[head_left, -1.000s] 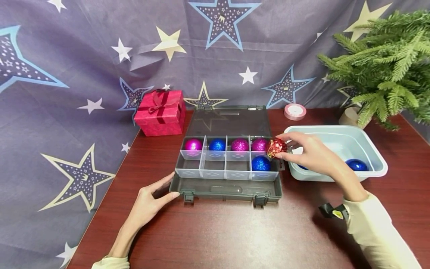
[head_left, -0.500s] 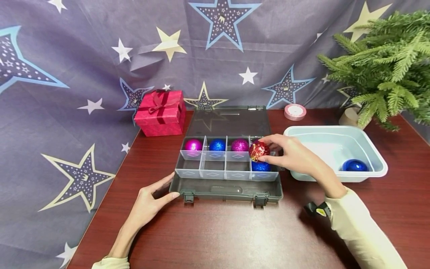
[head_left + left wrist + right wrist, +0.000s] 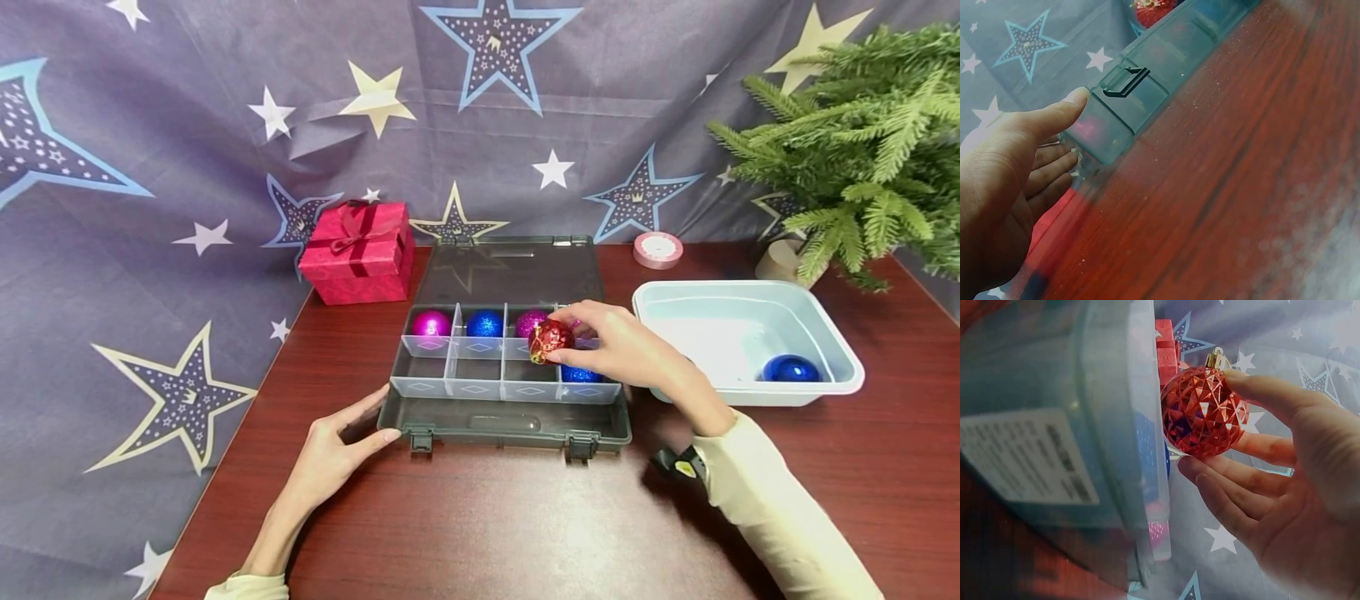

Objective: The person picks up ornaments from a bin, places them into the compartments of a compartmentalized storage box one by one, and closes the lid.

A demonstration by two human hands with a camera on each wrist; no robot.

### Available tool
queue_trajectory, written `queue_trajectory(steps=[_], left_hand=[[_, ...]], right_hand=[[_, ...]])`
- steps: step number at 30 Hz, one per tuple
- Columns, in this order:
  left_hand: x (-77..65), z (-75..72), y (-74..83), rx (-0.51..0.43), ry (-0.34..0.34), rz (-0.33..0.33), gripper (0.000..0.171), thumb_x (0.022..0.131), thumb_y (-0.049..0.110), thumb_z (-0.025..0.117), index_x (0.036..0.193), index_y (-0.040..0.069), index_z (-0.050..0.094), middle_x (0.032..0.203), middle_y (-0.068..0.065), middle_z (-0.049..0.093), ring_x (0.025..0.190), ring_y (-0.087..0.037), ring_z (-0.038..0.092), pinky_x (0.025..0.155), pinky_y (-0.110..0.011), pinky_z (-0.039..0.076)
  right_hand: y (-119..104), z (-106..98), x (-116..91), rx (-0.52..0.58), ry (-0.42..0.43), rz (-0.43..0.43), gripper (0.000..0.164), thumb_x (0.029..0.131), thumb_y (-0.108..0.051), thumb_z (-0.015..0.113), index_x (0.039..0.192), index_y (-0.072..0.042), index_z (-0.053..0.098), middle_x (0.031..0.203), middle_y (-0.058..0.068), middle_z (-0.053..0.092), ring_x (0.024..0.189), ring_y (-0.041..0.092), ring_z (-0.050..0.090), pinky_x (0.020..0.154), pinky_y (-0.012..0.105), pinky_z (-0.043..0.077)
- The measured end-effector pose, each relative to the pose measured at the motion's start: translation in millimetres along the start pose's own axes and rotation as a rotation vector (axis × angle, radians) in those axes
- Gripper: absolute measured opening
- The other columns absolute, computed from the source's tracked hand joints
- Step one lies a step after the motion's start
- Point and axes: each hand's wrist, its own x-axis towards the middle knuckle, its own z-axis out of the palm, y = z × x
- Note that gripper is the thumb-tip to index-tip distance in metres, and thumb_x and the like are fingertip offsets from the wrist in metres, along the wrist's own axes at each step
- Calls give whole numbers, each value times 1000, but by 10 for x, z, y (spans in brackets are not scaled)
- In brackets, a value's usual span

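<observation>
My right hand [image 3: 615,342] pinches a red faceted Christmas ball [image 3: 551,340] with a gold cap between thumb and fingers. It is above the front row of a grey plastic compartment box [image 3: 504,423], near the third column. In the right wrist view the ball [image 3: 1204,412] is held clear of the box wall [image 3: 1104,381]. Back compartments hold a shiny pink ball [image 3: 431,322], a blue glitter ball [image 3: 484,322] and pink glitter balls, the rightmost mostly hidden by my hand. Front right holds another blue glitter ball [image 3: 582,372]. My left hand [image 3: 330,454] touches the box's front left corner, fingers mostly straight.
A pale blue tub [image 3: 840,379] with a shiny blue ball [image 3: 792,368] stands to the right. Behind are a red gift box [image 3: 360,254], a pink ribbon roll [image 3: 657,249] and a small fir tree [image 3: 862,150]. The box lid [image 3: 517,271] lies back.
My right hand has carried the red Christmas ball leftward from the box's right edge, across the rightmost column to the third. My left hand has stayed at the corner.
</observation>
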Motion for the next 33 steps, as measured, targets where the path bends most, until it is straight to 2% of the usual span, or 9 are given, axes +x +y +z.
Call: queue_trajectory(steps=[7, 16, 22, 26, 33], left_hand=[[-1, 3, 9, -4, -1, 13, 61, 88, 14, 86, 145, 16, 63, 130, -9, 70, 120, -23, 66, 97, -16, 48], [1, 9, 8, -20, 5, -16, 62, 87, 14, 87, 144, 19, 64, 129, -6, 71, 120, -22, 67, 97, -18, 50], [-3, 11, 1, -25, 2, -5, 62, 87, 13, 86, 144, 16, 64, 128, -9, 71, 119, -24, 67, 96, -18, 50], [-1, 7, -6, -31, 1, -10, 62, 87, 13, 86, 144, 17, 64, 129, -8, 71, 119, -23, 67, 96, -18, 50], [-2, 9, -3, -9, 12, -13, 62, 86, 13, 87, 144, 19, 64, 129, -5, 71, 119, -21, 67, 96, -17, 49]], right_hand=[[-56, 59, 53, -15, 1, -14, 47, 89, -25, 85, 125, -1, 69, 116, 14, 70, 100, 26, 70, 88, 45, 59], [-54, 57, 36, -7, 10, -9, 44, 91, -26, 83, 123, 0, 69, 118, 16, 70, 101, 26, 71, 89, 47, 58], [1, 1, -38, -28, 22, -12, 43, 92, -25, 82, 124, 0, 70, 118, 16, 70, 103, 27, 70, 90, 48, 58], [22, -61, -113, -55, 24, 16, 43, 93, -27, 80, 126, -2, 69, 119, 15, 69, 105, 27, 69, 91, 49, 56], [59, -211, -242, -10, 42, 75, 40, 95, -24, 79, 126, -2, 69, 115, 15, 69, 103, 29, 69, 88, 51, 56]])
